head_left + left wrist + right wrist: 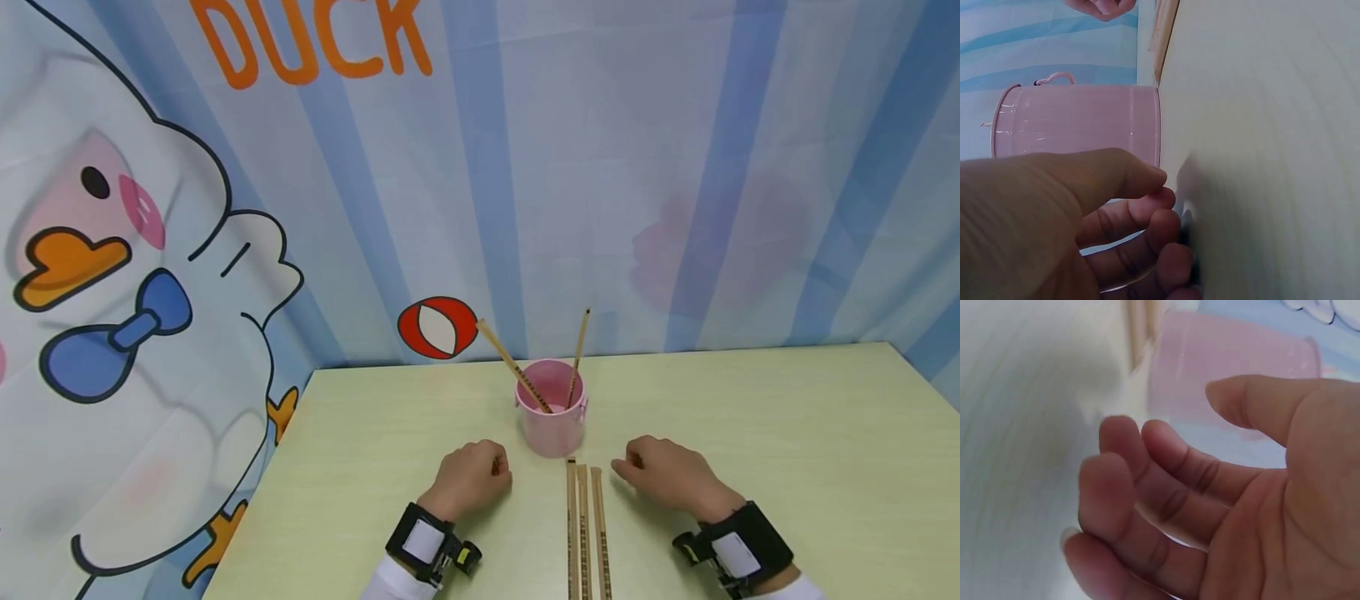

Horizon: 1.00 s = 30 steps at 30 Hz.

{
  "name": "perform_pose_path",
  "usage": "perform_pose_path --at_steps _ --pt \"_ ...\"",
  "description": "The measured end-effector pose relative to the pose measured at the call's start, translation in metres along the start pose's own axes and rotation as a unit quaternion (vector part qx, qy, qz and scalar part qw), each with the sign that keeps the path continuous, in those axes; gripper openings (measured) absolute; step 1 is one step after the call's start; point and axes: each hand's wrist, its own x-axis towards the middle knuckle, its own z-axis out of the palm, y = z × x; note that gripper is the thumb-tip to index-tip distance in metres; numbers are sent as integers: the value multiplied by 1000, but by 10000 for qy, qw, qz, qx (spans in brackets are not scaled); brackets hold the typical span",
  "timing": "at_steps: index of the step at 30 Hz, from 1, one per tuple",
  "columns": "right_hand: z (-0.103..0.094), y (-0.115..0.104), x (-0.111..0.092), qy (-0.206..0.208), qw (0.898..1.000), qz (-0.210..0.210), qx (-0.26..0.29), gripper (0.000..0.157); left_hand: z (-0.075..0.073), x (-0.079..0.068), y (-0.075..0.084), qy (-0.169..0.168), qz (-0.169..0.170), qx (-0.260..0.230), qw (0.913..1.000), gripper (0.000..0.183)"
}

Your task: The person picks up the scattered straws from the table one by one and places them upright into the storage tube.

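Note:
A pink bucket (551, 433) stands upright near the back of the table, with two thin wooden sticks (581, 346) leaning out over its rim. In front of it, three similar sticks (584, 533), marked with dark print, lie side by side, pointing towards the bucket. My left hand (468, 479) rests left of them, fingers loosely curled and nothing in its grasp. To their right is my right hand (675, 475), also empty; in the right wrist view its thumb (1235, 400) stands apart from the bent fingers.
The pale yellow-green table (810, 417) reaches back to a blue striped cloth backdrop (585, 167) printed with a duck and a red and white ball. Each wrist wears a black strapped camera mount (423, 542).

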Motion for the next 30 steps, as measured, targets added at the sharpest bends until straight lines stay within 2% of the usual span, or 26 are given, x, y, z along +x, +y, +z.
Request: perform_pose_path --at_steps 5,12,21,30 --pt "3 -15 -5 -287 9991 -229 207 30 -1 -2 1 47 21 35 10000 15" --pt "10 -24 -10 -523 9971 -547 42 32 -1 -3 2 33 40 140 9999 16" --pt "15 -28 -14 -588 9972 -406 -238 33 0 -1 2 -62 29 205 9998 16" --pt "20 -34 -15 -852 9954 -375 -225 35 -1 -3 2 -81 0 166 9998 16"
